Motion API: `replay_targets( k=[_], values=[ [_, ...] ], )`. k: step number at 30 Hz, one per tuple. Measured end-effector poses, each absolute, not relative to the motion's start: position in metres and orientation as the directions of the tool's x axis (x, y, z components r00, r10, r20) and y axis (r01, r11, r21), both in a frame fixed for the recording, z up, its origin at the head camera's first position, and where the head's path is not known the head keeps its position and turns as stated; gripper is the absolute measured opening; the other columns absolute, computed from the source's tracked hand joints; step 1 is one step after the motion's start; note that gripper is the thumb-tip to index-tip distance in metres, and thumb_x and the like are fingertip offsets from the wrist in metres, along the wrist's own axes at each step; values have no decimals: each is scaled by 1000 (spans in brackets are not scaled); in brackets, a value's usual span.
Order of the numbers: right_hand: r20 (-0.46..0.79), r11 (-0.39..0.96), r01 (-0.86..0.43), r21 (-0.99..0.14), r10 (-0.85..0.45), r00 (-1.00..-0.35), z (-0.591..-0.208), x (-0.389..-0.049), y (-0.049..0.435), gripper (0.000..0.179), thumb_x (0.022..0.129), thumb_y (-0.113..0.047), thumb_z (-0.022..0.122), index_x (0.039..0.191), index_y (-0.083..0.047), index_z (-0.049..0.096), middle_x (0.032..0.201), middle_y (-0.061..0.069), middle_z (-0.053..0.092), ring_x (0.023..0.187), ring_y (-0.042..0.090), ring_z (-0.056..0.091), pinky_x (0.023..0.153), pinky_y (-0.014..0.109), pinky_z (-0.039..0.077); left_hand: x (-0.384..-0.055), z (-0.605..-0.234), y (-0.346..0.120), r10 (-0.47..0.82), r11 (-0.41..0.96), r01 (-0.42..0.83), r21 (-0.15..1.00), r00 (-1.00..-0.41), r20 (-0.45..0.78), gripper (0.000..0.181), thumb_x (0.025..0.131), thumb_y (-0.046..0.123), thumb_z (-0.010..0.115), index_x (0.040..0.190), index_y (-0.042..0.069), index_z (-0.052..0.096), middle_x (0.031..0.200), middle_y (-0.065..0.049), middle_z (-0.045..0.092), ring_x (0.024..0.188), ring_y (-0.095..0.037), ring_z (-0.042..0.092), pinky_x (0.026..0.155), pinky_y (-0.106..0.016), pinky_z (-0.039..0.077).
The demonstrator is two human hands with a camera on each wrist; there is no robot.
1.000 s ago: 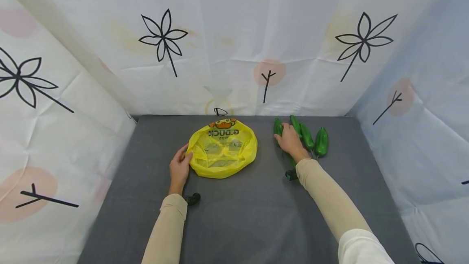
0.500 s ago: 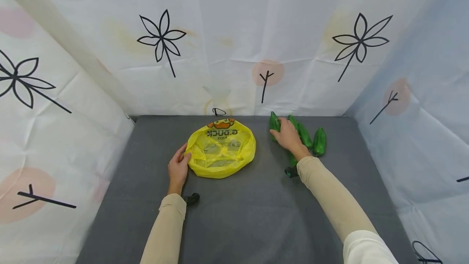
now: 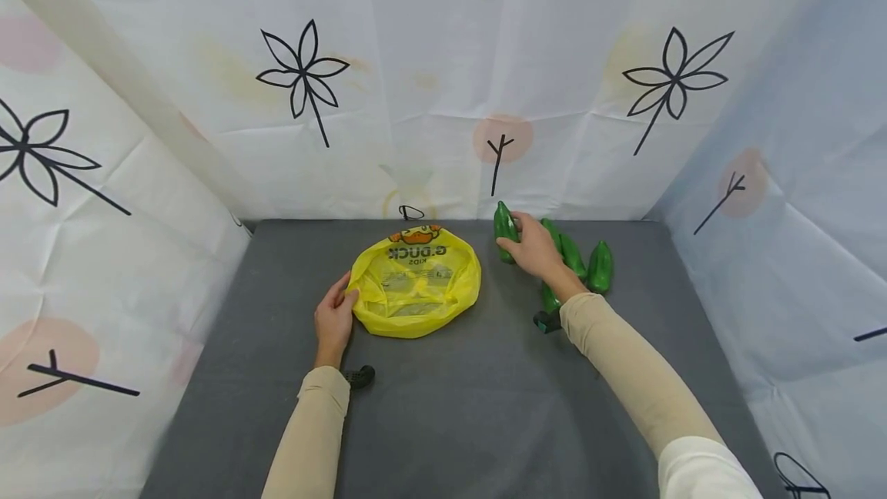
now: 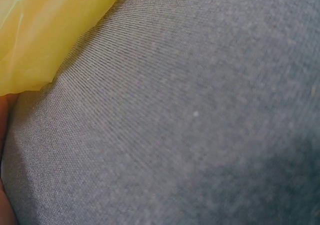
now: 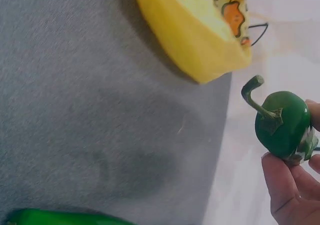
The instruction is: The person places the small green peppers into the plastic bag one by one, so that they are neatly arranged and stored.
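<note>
A yellow plastic bag (image 3: 416, 325) with a duck print lies with its mouth spread wide at the table's centre-left. My left hand (image 3: 334, 326) pinches its left rim, thumb near the edge; the left wrist view shows just a yellow corner of the bag (image 4: 45, 40) and a sliver of finger. My right hand (image 3: 539, 251) grips a green pepper (image 3: 505, 231) near the back edge, tip pointing away. In the right wrist view the stem end of this pepper (image 5: 285, 122) faces the camera, between thumb and fingers (image 5: 282, 185); some whitish marks show on its side.
Several more green peppers (image 3: 600, 268) lie right of my right hand, one partly hidden by the forearm. The grey table (image 3: 450, 422) meets a white printed cloth wall (image 3: 416, 137) at the back, with cloth on both sides. Black wrist cameras (image 3: 360, 377) sit under both wrists.
My right hand has lifted the pepper away from the others and moved it left, toward the bag. My left hand still holds the bag's rim.
</note>
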State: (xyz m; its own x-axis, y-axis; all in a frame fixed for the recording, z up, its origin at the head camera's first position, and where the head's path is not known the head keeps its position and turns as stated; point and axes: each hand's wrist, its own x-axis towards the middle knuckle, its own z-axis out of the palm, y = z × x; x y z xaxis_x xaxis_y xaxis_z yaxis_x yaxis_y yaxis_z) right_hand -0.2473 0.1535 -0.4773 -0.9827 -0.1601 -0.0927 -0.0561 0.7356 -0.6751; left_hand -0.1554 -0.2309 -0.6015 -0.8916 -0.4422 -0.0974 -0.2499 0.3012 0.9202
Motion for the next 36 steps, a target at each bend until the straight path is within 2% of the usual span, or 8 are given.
replay_targets(
  k=[3, 11, 18, 26, 30, 33, 36],
  values=[
    [-94, 725, -60, -686, -171, -981, -472, -246, 149, 72, 101, -34, 64, 160, -8, 31, 147, 25, 52, 130, 41, 56, 101, 57, 51, -155, -602, -231, -443, 301, -258, 918, -890, -105, 41, 101, 37, 64, 141, 39, 62, 75, 3, 44, 71, -18, 45, 73, -31, 36],
    [-108, 684, -61, -727, -202, -973, -458, -244, 137, 73, 101, -38, 63, 161, -13, 29, 148, 23, 53, 129, 41, 57, 101, 57, 51, -156, -601, -232, -436, 286, -261, 922, -892, -118, 40, 101, 37, 64, 141, 40, 61, 84, 2, 59, 80, -18, 53, 78, -30, 41],
    [-117, 665, -60, -745, -218, -969, -450, -244, 126, 74, 100, -39, 65, 160, -12, 31, 142, 23, 57, 121, 39, 62, 97, 54, 54, -157, -601, -231, -442, 275, -270, 923, -888, -128, 40, 101, 36, 64, 141, 39, 62, 80, 1, 53, 78, -18, 50, 75, -30, 39],
    [-162, 644, -18, -765, -218, -962, -448, -246, 111, 75, 99, -39, 66, 160, -15, 32, 139, 21, 58, 111, 35, 68, 85, 45, 60, -157, -601, -231, -437, 270, -267, 925, -890, -129, 41, 102, 34, 63, 142, 38, 61, 103, -3, 67, 88, -16, 55, 82, -28, 43],
    [-158, 628, -25, -778, -234, -959, -449, -248, 105, 75, 99, -39, 67, 160, -14, 32, 137, 20, 59, 104, 33, 70, 76, 39, 61, -157, -602, -231, -442, 270, -271, 924, -887, -131, 40, 101, 34, 63, 141, 39, 61, 88, -1, 59, 81, -18, 51, 78, -29, 40],
    [-157, 614, -27, -789, -244, -957, -450, -248, 101, 75, 98, -39, 67, 160, -14, 32, 136, 20, 59, 103, 33, 71, 74, 38, 61, -157, -602, -231, -446, 272, -270, 924, -886, -128, 40, 102, 34, 63, 141, 39, 62, 80, 1, 51, 76, -19, 48, 74, -29, 38],
    [-160, 608, -28, -794, -252, -954, -451, -248, 96, 74, 98, -39, 68, 159, -15, 33, 136, 20, 59, 104, 33, 71, 76, 39, 62, -157, -602, -231, -441, 271, -264, 926, -889, -125, 40, 102, 34, 62, 142, 38, 61, 92, 0, 61, 84, -18, 51, 78, -28, 40]
  ],
)
